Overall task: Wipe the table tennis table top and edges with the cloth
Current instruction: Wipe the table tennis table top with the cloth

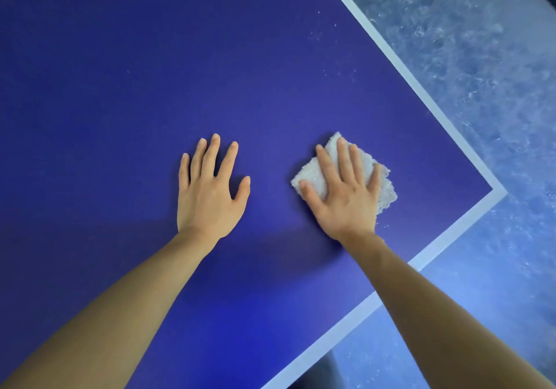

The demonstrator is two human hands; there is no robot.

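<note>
The right hand (343, 191), fingers spread flat, presses the fluffy white cloth (386, 191) to rub near the corner of the flat blue table (120, 87). The left hand (207, 191), flat too, likely steadies.

A white cloth (362, 166) is pressed flat on the blue table (120, 87) by the right hand (346, 196). The left hand (207, 190) is laid flat beside it.

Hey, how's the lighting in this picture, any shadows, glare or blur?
Head view: bluish light; soft forearm shadows lie on the table tennis table top; a faint sheen near its lower edge; left hand, right hand and cloth are sharp; the mottled floor looks softer.
</note>
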